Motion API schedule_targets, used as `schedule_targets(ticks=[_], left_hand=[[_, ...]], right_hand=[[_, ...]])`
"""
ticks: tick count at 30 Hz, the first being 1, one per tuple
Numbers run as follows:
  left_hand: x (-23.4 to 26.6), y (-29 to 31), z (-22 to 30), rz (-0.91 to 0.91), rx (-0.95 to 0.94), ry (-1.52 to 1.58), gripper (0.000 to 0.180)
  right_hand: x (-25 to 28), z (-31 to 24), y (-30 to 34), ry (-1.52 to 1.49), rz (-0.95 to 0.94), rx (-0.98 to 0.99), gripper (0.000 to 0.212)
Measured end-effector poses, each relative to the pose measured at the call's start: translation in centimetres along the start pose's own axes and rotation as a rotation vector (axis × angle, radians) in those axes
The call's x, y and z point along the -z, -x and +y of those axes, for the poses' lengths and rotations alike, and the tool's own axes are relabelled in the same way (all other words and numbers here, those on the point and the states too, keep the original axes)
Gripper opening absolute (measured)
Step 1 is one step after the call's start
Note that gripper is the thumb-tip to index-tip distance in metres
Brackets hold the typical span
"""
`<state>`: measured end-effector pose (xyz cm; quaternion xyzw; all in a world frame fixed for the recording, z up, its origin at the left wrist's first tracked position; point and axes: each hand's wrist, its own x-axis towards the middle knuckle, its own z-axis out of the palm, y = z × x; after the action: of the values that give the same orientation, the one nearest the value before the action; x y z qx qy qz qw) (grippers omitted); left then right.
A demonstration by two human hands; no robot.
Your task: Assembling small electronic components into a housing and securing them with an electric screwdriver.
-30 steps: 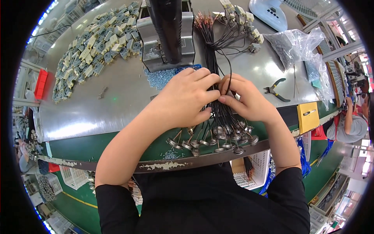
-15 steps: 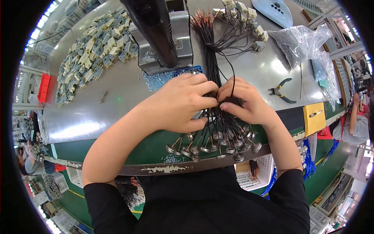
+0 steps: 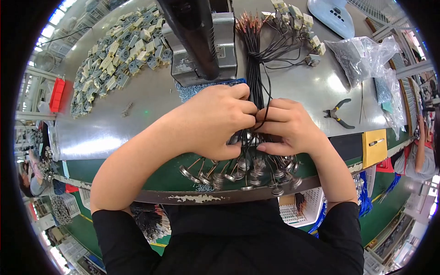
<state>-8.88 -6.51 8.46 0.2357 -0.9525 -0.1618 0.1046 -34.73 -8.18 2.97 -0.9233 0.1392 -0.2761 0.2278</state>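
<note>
A bundle of black wires (image 3: 254,75) runs toward me across the bench, with coppery tips at its far end. Both hands are on its near part. My left hand (image 3: 224,120) is closed round the wires from the left, fingertips meeting the right hand's. My right hand (image 3: 289,127) pinches wires from the right, its thumb below. One black strand curves down into its fingers. Below the hands hang several round metal discs (image 3: 259,167) on thin stems, spread over the bench's green front strip. The fingers hide where the wires are gripped.
A dark post on a metal base (image 3: 204,59) stands just beyond my left hand, beside small bluish screws (image 3: 185,91). Grey and cream switch-like blocks (image 3: 119,57) are heaped far left. Cutting pliers (image 3: 339,113), a yellow pad (image 3: 374,147) and plastic bags (image 3: 362,59) lie right.
The loose strand by my right hand has been drawn down and now bends lower into the fingers. The metal discs have shifted and some are blurred. The whole view has moved slightly.
</note>
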Motion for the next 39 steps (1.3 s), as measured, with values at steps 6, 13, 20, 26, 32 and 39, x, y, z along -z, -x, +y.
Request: schedule_targets(ticks=[6, 13, 20, 26, 32, 39], left_hand=[[0.9, -0.4, 0.4, -0.179, 0.036, -0.100, 0.033], [0.0, 0.3, 0.1, -0.031, -0.032, -0.095, 0.034], [1.0, 0.1, 0.3, -0.077, -0.021, -0.104, 0.030], [1.1, 0.2, -0.2, -0.077, -0.063, -0.096, 0.030], [-0.3, 2.2, 0.0, 0.198, 0.146, 0.203, 0.058], [0.1, 2.6, 4.4, 0.496, 0.318, 1.195, 0.073]], right_hand=[[0.3, 0.1, -0.2, 0.062, -0.033, 0.016, 0.032], [-0.2, -1.1, -1.5, 0.030, -0.004, -0.219, 0.022], [0.6, -0.4, -1.1, -0.026, -0.064, -0.214, 0.009], [0.6, 1.0, 0.1, -0.256, -0.016, -0.163, 0.005], [1.6, 0.4, 0.8, -0.458, 0.200, -0.267, 0.023], [2.1, -4.1, -4.9, -0.400, 0.290, -0.511, 0.032]])
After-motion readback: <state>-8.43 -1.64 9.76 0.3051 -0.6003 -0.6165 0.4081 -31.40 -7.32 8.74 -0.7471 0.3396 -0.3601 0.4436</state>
